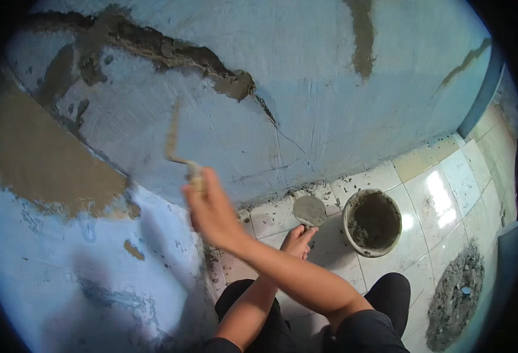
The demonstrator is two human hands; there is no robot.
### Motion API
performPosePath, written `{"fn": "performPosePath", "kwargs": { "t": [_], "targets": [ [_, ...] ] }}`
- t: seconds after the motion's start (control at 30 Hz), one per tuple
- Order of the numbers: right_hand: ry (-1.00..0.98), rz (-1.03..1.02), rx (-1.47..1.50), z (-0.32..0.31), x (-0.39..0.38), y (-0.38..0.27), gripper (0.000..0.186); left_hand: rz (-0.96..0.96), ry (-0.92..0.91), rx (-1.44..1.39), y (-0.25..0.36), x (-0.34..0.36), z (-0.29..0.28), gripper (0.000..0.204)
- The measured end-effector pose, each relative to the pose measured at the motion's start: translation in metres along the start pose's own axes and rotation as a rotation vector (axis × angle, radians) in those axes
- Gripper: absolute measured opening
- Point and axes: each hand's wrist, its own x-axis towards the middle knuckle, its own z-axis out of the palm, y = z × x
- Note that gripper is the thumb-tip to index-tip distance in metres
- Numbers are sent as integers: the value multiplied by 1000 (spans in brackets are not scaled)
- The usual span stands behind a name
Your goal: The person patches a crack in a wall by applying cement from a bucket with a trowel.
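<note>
My right arm crosses over my left one. Its hand (209, 209) is closed round the handle of a trowel (173, 132), whose blade shows nearly edge-on, slightly blurred, in front of the blue wall. Lower down, my left hand (297, 241) grips the short handle of a round scoop (310, 210) covered with wet grey mortar, held above the floor tiles. To the right of the scoop stands a round bucket (346, 226) with dark mortar inside. A long, rough crack (170, 52), partly filled with mortar, runs down across the wall above the trowel.
A broad mortar patch (41, 153) covers the adjoining wall at left. Two more mortar streaks mark the blue wall at upper right. Crumbs lie along the wall's foot. A heap of grey mortar (456, 297) lies on the tiled floor at right, beyond my knee (391, 294).
</note>
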Motion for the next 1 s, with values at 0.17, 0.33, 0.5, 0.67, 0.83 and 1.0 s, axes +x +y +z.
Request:
{"fn": "performPosePath", "kwargs": {
  "t": [0.17, 0.33, 0.5, 0.67, 0.83, 1.0],
  "targets": [
    [184, 63, 39, -156, -66, 16, 23, 241, -100, -83, 7, -11, 3, 30],
    [418, 247, -80, -266, -141, 4, 40, 374, 79, 10, 33, -14, 8, 28],
    [555, 189, -284, -319, -178, 17, 32, 582, 51, 107, 32, -11, 16, 29],
    [474, 138, -604, -334, -192, 24, 32, 505, 50, 128, 29, -14, 16, 29],
    [451, 36, -754, -344, -194, 29, 27, 368, -9, 25, 30, -12, 23, 29],
    [361, 63, -1026, -335, -197, 10, 29, 331, -99, 22, 30, -13, 35, 29]
  ]
}}
